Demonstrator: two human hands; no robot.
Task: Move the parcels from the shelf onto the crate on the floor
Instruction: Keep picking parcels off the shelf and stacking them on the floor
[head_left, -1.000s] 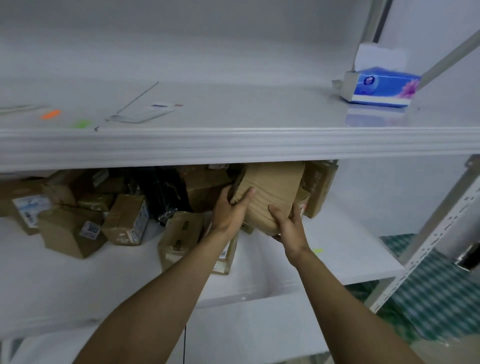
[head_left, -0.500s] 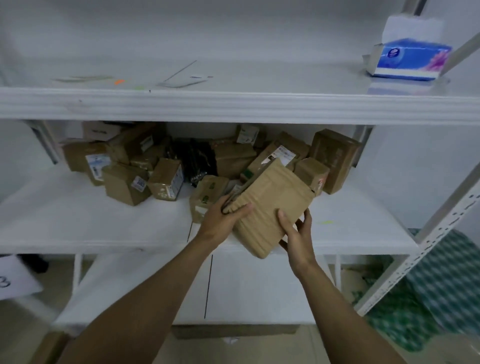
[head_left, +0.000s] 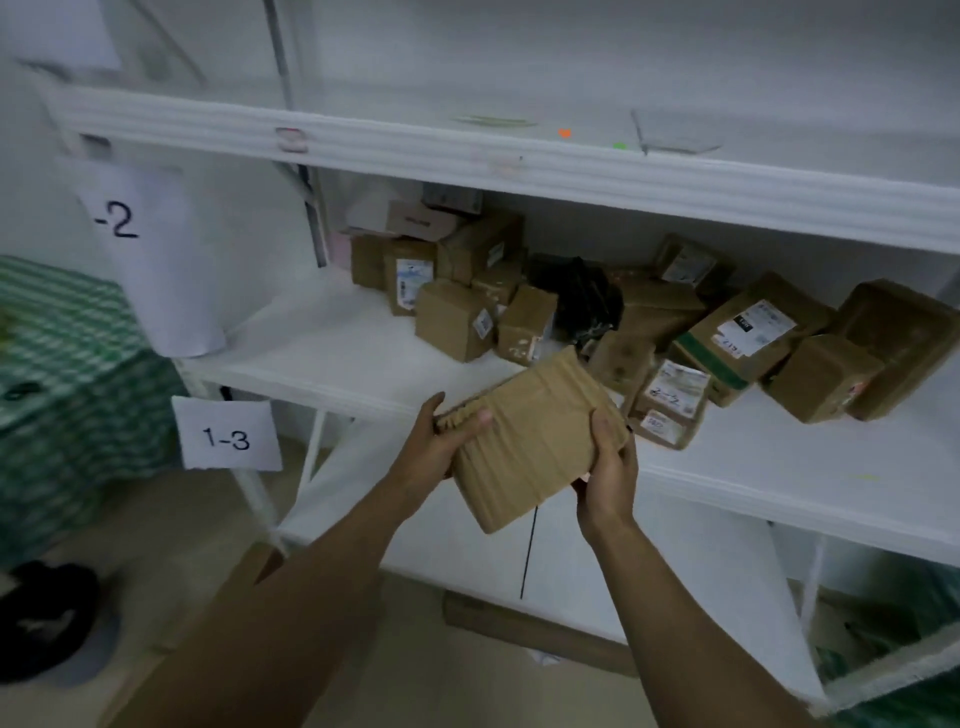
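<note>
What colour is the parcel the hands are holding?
The parcel is plain brown, like cardboard; the head view shows it best.

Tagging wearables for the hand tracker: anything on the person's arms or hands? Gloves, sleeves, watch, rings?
Nothing worn shows. The left forearm and right forearm are bare to the frame edge, no sleeves. The left hand and right hand have no gloves; no watch, band or ring shows on the wrists or visible fingers. Slight blur could hide small details.
</note>
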